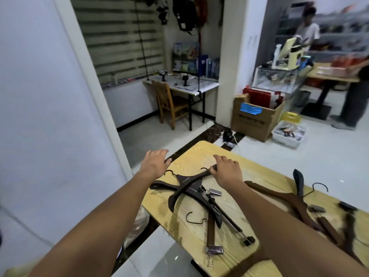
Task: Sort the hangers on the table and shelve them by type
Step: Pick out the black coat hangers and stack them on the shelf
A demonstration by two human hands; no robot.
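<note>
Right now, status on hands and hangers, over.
Left hand open over table corner. Right hand curled on end of dark hanger. It's crossed with second dark hanger, clip hangers tangled in. Brown hangers to right.

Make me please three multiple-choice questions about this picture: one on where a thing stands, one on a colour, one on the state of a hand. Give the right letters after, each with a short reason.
1. Where does the cardboard box stand?
A. on the wooden chair
B. on the floor
C. on the white desk

2. What colour is the tape on that box?
A. blue
B. red
C. green

3. How is the left hand?
A. it grips a hanger
B. it is open and holds nothing
C. it pinches a clip

Answers:
1 B, it sits on the pale tiles beyond the table.
2 A, a blue strip crosses its front.
3 B, its fingers are spread over the table's corner; only the right hand holds a dark hanger.
</note>
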